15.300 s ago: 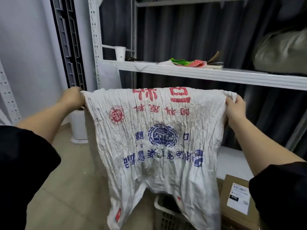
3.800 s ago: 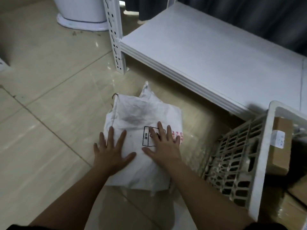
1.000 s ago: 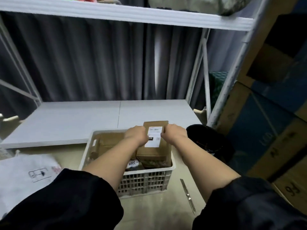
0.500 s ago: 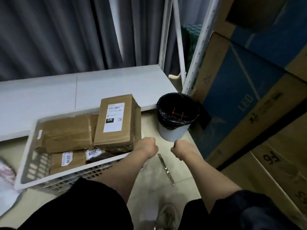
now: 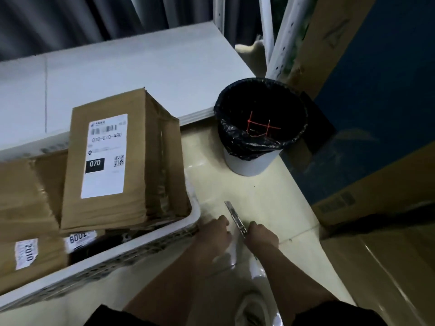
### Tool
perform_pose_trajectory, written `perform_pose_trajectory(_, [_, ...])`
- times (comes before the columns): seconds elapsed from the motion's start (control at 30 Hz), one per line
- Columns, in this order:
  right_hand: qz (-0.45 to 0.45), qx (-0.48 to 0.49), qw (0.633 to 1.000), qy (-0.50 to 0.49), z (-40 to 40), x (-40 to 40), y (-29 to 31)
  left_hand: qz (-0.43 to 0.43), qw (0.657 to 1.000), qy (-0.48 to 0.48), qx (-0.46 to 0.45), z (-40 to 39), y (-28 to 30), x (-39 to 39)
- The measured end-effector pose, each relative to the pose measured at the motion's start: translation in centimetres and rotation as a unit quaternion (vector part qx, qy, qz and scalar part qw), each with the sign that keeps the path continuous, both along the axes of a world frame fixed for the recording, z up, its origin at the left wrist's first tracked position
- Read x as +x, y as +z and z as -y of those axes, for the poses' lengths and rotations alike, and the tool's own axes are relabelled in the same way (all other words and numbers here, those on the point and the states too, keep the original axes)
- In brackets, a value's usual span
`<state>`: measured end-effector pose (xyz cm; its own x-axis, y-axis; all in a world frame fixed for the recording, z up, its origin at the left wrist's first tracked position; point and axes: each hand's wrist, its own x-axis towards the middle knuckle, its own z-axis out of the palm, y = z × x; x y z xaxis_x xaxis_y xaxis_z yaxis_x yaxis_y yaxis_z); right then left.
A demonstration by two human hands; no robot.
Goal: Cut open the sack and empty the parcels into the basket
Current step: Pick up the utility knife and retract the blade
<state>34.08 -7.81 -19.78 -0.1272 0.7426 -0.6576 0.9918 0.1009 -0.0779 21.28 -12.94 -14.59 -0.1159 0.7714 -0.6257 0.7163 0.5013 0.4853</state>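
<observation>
The white slatted basket (image 5: 141, 249) stands on the floor at the left, filled with brown parcels. The biggest parcel (image 5: 131, 165) lies tilted on top with a white label marked 070. Smaller parcels (image 5: 26, 255) lie under and beside it. A slim metal utility knife (image 5: 233, 214) lies on the tiled floor just right of the basket's corner. My right hand (image 5: 262, 235) is curled over the knife's near end. My left hand (image 5: 215, 234) is a loose fist just left of the knife, beside the basket's corner. The sack is out of view.
A white bin with a black liner (image 5: 261, 123) stands on the floor beyond the knife, with red ties inside. Big cardboard cartons (image 5: 376, 128) wall off the right side. A low white shelf board (image 5: 122, 67) runs behind the basket, and a shelf upright (image 5: 282, 36) rises at its end.
My head has tilted further down and closer. Both hands have dropped from above the floor to the knife, the right one now closing on its near end.
</observation>
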Motion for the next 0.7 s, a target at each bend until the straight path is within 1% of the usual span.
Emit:
perform_pose_trajectory(0.13, [-0.015,0.024,0.998,-0.053,0.3,0.0,-3.7,-0.002,1.0,0.014,-0.021,-0.2,-3.0,-0.5])
perform_pose_trajectory(0.23, [-0.016,0.07,0.996,-0.051,1.1,0.0,-5.6,0.002,0.999,0.018,-0.039,0.0,-4.1,-1.0])
perform_pose_trajectory(0.3, [-0.018,0.07,0.996,-0.055,1.5,0.1,-6.1,-0.002,0.999,0.016,-0.042,0.1,-4.4,-1.3])
perform_pose_trajectory(0.4, [-0.059,0.005,0.994,-0.093,1.4,0.2,-6.0,0.001,0.999,0.012,-0.053,0.6,-4.6,-1.6])
perform_pose_trajectory(0.5, [-0.112,-0.101,0.981,-0.124,0.3,-0.3,-4.9,0.011,0.997,0.01,-0.074,0.8,-3.7,-1.7])
perform_pose_trajectory(0.53, [-0.139,-0.138,0.968,-0.155,0.0,-0.7,-4.1,0.012,0.996,0.01,-0.083,0.9,-3.2,-1.6])
perform_pose_trajectory(0.57, [-0.187,-0.181,0.944,-0.204,-0.5,-1.0,-2.9,0.011,0.996,0.011,-0.088,0.9,-2.4,-1.5])
perform_pose_trajectory(0.63, [-0.294,-0.241,0.873,-0.307,-1.4,-1.7,0.0,0.019,0.995,0.021,-0.093,0.8,-0.6,-0.9])
perform_pose_trajectory(0.67, [-0.331,-0.252,0.848,-0.329,-1.9,-1.9,1.8,0.043,0.995,0.036,-0.087,0.8,0.5,-0.6])
perform_pose_trajectory(0.7, [-0.358,-0.259,0.831,-0.338,-2.2,-2.0,3.7,0.087,0.991,0.063,-0.078,0.9,1.7,-0.2])
